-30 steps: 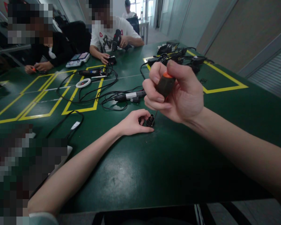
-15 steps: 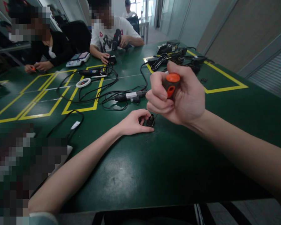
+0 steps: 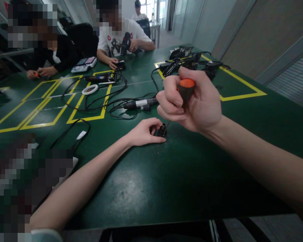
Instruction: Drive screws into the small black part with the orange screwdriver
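Most of the screwdriver (image 3: 186, 89) is hidden in the right hand (image 3: 194, 107), which is fisted round the handle. Only the orange cap and a sliver of shaft show, and the tip is lost at the small black part (image 3: 162, 129). The left hand (image 3: 142, 132) pinches that part against the green table (image 3: 146, 188), near its middle. Yellow tape lines (image 3: 89, 117) and black cables (image 3: 116, 101) lie farther off — the white cable label (image 3: 141, 102) is unreadable.

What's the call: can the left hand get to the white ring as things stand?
Probably yes, if it lets go. The left hand pinches the small black part under the screwdriver held by the right hand. The white ring lies farther out to its left, with only flat black cables between.
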